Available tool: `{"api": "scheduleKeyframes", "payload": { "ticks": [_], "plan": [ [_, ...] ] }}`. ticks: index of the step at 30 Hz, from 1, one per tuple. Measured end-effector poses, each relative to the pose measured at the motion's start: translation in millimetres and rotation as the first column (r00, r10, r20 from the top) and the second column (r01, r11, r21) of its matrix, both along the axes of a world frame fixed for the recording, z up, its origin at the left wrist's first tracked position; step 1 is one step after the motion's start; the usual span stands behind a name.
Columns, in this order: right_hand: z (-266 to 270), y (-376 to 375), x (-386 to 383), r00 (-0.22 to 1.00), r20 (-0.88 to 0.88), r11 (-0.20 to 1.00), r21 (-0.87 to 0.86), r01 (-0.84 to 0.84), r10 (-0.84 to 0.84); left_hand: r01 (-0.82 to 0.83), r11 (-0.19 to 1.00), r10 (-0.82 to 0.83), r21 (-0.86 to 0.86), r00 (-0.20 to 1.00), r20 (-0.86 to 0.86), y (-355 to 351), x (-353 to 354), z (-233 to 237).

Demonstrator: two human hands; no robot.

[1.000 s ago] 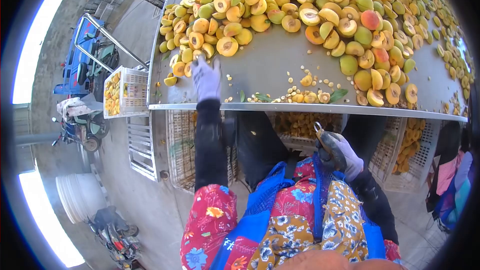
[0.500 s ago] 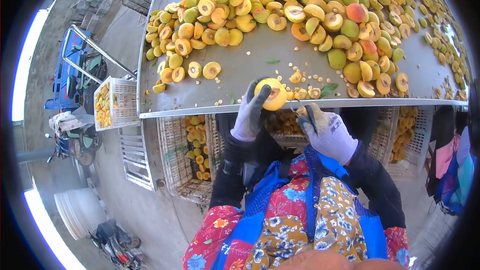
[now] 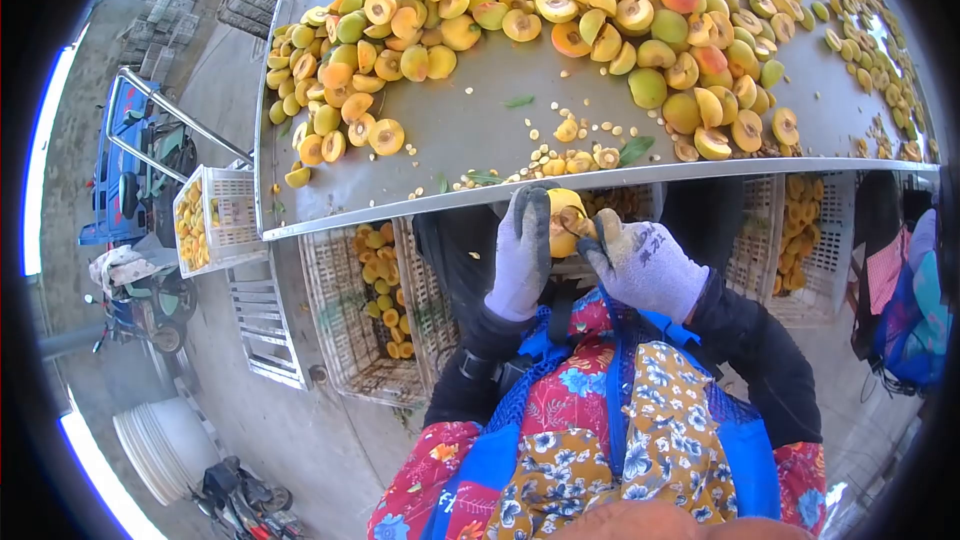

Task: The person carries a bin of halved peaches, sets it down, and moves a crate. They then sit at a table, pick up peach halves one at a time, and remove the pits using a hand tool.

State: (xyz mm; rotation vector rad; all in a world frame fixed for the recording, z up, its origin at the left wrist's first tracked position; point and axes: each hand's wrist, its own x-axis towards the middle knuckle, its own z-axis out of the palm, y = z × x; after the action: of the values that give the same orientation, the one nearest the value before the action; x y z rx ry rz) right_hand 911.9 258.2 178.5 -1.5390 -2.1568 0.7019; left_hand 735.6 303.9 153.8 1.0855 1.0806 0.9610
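Observation:
Gloved in white with grey fingers, my left hand (image 3: 522, 250) is closed around a halved yellow peach (image 3: 564, 240) in front of the table's edge. The cut face is turned toward my right hand (image 3: 645, 260), which wears a matching glove. Its fingers are closed on a small pitting tool (image 3: 575, 215) with a curved metal end that touches the fruit; the handle is mostly hidden. A small pale bit (image 3: 474, 255) shows in the air left of my hands. Beyond the edge lie loose pits (image 3: 545, 162) and several peach halves (image 3: 386, 137).
The metal table (image 3: 450, 130) carries a large heap of peach halves (image 3: 590, 15). Beneath it stand plastic crates (image 3: 345, 340) with fruit inside. At the left are a white crate of halves (image 3: 232, 225), a motorbike (image 3: 150, 300) and a white bucket (image 3: 165, 445).
Both hands have come down and closer to my body, off the table's edge. The peach half has met the pitting tool. The whole view has shifted slightly.

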Motion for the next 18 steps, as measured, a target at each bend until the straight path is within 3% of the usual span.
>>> {"api": "scheduleKeyframes", "payload": {
  "ticks": [3,6,9,11,12,13,15,16,18],
  "plan": [
    [-4.9,-6.2,2.2,0.997,0.009,0.997,0.036,-0.075,0.074,-0.034,0.997,0.042,0.065,0.991,-0.126,-3.5,3.2,2.0],
    [-0.3,-5.3,-0.5,0.988,-0.155,0.989,-0.143,-0.023,0.0,-0.042,0.983,0.09,0.178,0.958,-0.273,-8.0,6.4,9.3],
    [-1.4,0.7,-0.9,0.813,-0.572,0.946,-0.309,-0.094,-0.106,-0.069,0.937,0.186,0.343,0.929,-0.32,-14.1,11.6,11.6],
    [15.6,3.4,1.5,0.642,-0.616,0.666,-0.715,-0.212,-0.457,-0.065,0.902,0.226,0.426,0.913,-0.34,-16.2,13.9,12.4],
    [22.4,4.2,2.2,0.556,-0.55,0.459,-0.832,-0.31,-0.623,-0.048,0.892,0.23,0.45,0.903,-0.361,-16.9,14.4,13.5],
    [21.8,5.4,5.0,0.505,-0.581,0.434,-0.814,-0.386,-0.638,-0.033,0.879,0.239,0.475,0.894,-0.38,-15.8,15.2,14.3],
    [18.9,4.8,14.2,0.395,-0.625,0.386,-0.753,-0.533,-0.674,0.058,0.952,0.088,0.302,0.889,-0.449,-8.5,11.1,15.6],
    [7.8,3.8,12.3,0.454,-0.682,0.492,-0.729,-0.475,-0.573,0.105,0.973,0.006,0.206,0.88,-0.475,-7.1,9.1,15.9],
    [12.5,0.9,6.6,0.511,-0.575,0.448,-0.818,-0.361,-0.639,0.083,0.981,0.006,0.174,0.891,-0.454,-7.8,12.3,11.5]
  ]
}}
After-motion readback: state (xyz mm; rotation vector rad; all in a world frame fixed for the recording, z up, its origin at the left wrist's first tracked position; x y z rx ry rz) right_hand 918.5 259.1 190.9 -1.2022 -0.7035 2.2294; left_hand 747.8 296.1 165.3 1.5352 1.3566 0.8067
